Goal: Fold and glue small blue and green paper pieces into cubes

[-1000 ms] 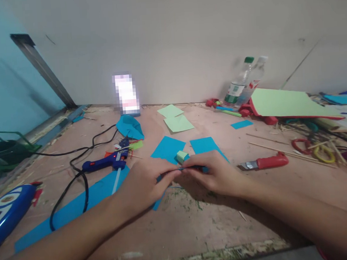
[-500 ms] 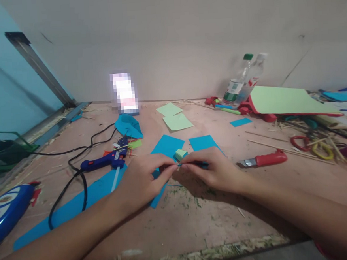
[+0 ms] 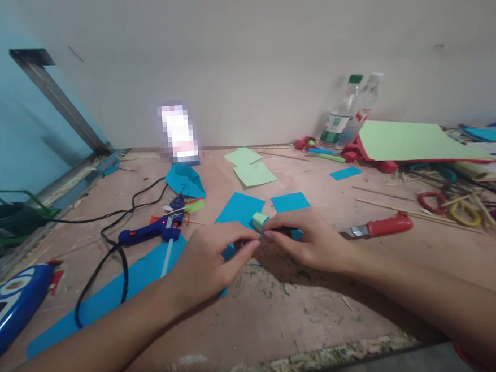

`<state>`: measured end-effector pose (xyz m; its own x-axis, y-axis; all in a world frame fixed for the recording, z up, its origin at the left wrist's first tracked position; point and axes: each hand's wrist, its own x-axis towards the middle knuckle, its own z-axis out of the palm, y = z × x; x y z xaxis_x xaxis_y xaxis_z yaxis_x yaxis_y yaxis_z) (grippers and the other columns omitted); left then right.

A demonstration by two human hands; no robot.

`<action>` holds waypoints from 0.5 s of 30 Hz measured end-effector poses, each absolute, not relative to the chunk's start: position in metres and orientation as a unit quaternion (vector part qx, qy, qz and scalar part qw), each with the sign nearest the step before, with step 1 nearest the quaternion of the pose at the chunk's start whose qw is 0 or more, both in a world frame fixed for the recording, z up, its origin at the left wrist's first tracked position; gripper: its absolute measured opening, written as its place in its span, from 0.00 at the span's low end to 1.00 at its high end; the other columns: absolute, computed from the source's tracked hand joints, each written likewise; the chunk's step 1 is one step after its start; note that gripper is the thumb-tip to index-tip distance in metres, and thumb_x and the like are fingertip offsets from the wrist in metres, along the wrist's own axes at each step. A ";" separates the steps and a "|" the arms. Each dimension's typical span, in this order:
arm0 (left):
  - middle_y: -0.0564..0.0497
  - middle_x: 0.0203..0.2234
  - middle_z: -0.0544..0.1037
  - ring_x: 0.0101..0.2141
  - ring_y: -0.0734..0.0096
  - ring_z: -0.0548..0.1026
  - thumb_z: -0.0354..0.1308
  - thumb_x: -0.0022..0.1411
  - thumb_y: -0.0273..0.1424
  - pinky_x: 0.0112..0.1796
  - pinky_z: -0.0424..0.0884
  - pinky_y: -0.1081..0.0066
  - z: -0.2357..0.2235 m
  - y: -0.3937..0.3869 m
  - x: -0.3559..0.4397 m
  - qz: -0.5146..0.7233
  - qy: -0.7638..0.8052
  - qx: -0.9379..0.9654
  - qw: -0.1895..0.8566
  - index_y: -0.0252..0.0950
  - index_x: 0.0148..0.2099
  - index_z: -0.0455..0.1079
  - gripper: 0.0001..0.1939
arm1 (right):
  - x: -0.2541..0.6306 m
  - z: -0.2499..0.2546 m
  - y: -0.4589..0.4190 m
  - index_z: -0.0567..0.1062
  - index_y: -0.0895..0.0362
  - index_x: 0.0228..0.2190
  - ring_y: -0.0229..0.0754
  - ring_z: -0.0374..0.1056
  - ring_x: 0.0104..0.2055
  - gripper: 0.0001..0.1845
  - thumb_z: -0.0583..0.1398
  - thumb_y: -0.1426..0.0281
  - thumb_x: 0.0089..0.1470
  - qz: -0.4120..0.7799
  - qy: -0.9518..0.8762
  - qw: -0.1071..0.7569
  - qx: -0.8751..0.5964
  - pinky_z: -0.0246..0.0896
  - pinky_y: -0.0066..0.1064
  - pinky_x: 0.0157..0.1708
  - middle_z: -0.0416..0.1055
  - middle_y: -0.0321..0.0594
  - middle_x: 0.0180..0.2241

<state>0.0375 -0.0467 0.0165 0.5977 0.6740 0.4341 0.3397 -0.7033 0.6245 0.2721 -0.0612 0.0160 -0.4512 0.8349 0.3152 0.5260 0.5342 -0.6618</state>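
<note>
My left hand [image 3: 219,253] and my right hand [image 3: 309,238] meet fingertip to fingertip above the middle of the board. Thumb and forefinger are pinched together on each hand, on a small piece of blue paper [image 3: 260,235] that is almost wholly hidden. Just beyond the fingertips stands a small folded light-green and blue paper block [image 3: 259,220]. It sits by a blue paper square [image 3: 239,208], with a second blue paper piece [image 3: 290,201] to its right. More blue paper lies partly under my left hand.
On the left are a blue glue gun [image 3: 149,232] with a black cord, a long blue sheet [image 3: 103,301] and a blue device [image 3: 16,307]. To the right lie a red utility knife [image 3: 386,225] and thin sticks [image 3: 415,214]. Bottles [image 3: 335,126] and green paper [image 3: 410,140] stand behind.
Both hands stay joined at the fingertips, with small finger shifts around the paper piece. The folded block and the tools keep their places; the view sways slightly.
</note>
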 end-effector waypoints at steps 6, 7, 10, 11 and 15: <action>0.53 0.34 0.86 0.35 0.69 0.82 0.60 0.72 0.33 0.39 0.74 0.72 0.020 -0.048 0.036 0.343 0.313 0.823 0.327 0.38 0.39 0.81 0.10 | 0.271 0.018 -0.063 0.83 0.57 0.37 0.40 0.75 0.34 0.12 0.60 0.69 0.69 0.249 -0.814 0.328 -0.409 0.66 0.29 0.37 0.83 0.39 0.34; 0.53 0.34 0.86 0.35 0.68 0.82 0.57 0.74 0.34 0.39 0.75 0.71 0.021 -0.048 0.036 0.347 0.316 0.806 0.361 0.39 0.40 0.81 0.13 | 0.271 0.018 -0.063 0.83 0.57 0.37 0.39 0.75 0.33 0.12 0.60 0.69 0.69 0.251 -0.815 0.331 -0.404 0.66 0.29 0.36 0.83 0.39 0.33; 0.50 0.33 0.86 0.36 0.66 0.82 0.49 0.78 0.37 0.39 0.77 0.69 0.022 -0.046 0.035 0.365 0.334 0.749 0.442 0.40 0.38 0.83 0.22 | 0.271 0.018 -0.063 0.83 0.56 0.37 0.38 0.75 0.33 0.11 0.61 0.69 0.69 0.250 -0.814 0.354 -0.386 0.66 0.28 0.37 0.84 0.38 0.34; 0.50 0.33 0.86 0.36 0.65 0.82 0.51 0.77 0.37 0.39 0.77 0.69 0.022 -0.045 0.035 0.370 0.344 0.735 0.451 0.40 0.38 0.83 0.20 | 0.271 0.018 -0.063 0.83 0.56 0.36 0.38 0.75 0.33 0.10 0.62 0.70 0.69 0.251 -0.813 0.359 -0.383 0.67 0.28 0.37 0.84 0.38 0.34; 0.50 0.33 0.86 0.35 0.64 0.82 0.64 0.67 0.34 0.37 0.78 0.69 0.017 -0.041 0.039 0.358 0.362 0.700 0.501 0.39 0.38 0.84 0.08 | 0.271 0.018 -0.064 0.84 0.56 0.38 0.38 0.76 0.34 0.09 0.63 0.69 0.69 0.260 -0.811 0.362 -0.378 0.67 0.28 0.36 0.84 0.38 0.34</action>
